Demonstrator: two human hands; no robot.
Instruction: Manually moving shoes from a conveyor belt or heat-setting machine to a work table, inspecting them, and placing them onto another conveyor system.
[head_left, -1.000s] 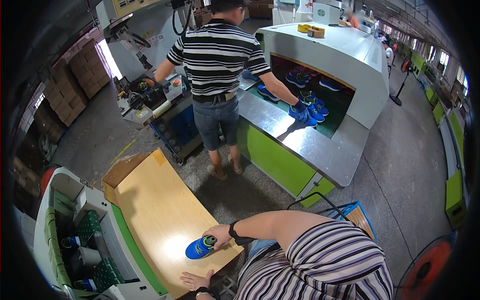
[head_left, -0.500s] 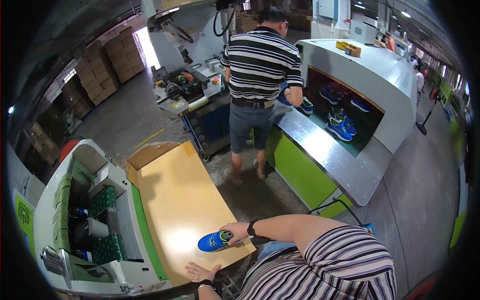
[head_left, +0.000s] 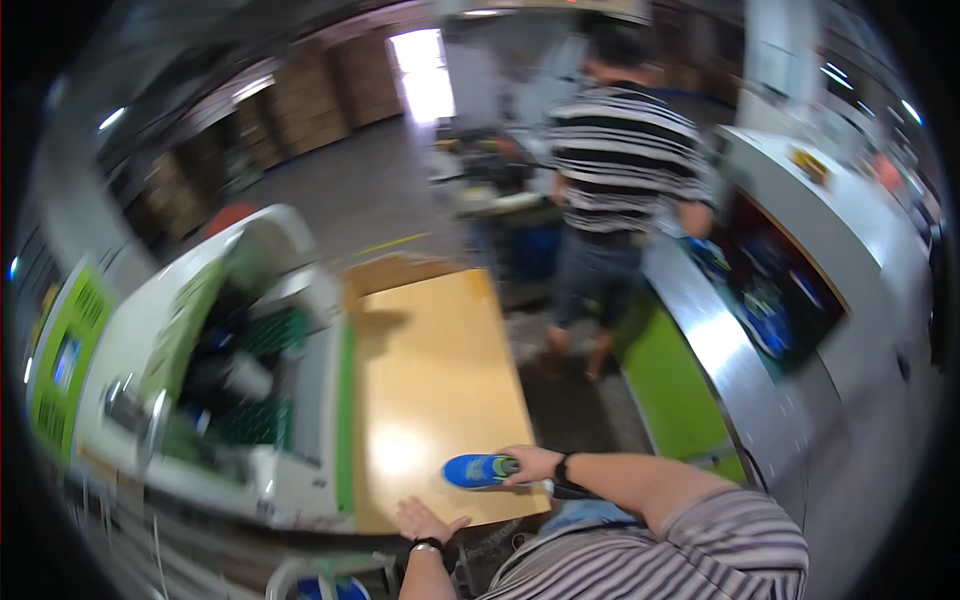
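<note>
A blue sneaker [head_left: 476, 471] with a yellow-green collar rests near the front edge of the light wooden tabletop [head_left: 440, 360], toe to the left. My right hand [head_left: 535, 464] grips it by the heel and collar, with the thumb and fingers closed there. My left hand [head_left: 426, 521] lies on the near edge of the board, fingers spread and nothing in them, a little left of and nearer than the shoe.
A white machine [head_left: 225, 400] with green belt pads in its opening stands left of the table. Ahead, a person in a striped shirt [head_left: 627, 160] works beside a metal-edged conveyor [head_left: 715, 330] carrying blue shoes [head_left: 768, 322]. Stacked cartons [head_left: 305, 100] stand far back.
The whole view has swung left, blurring the surroundings, so things sit farther right. My right hand still holds the sneaker on the board; my left hand still rests near the edge.
</note>
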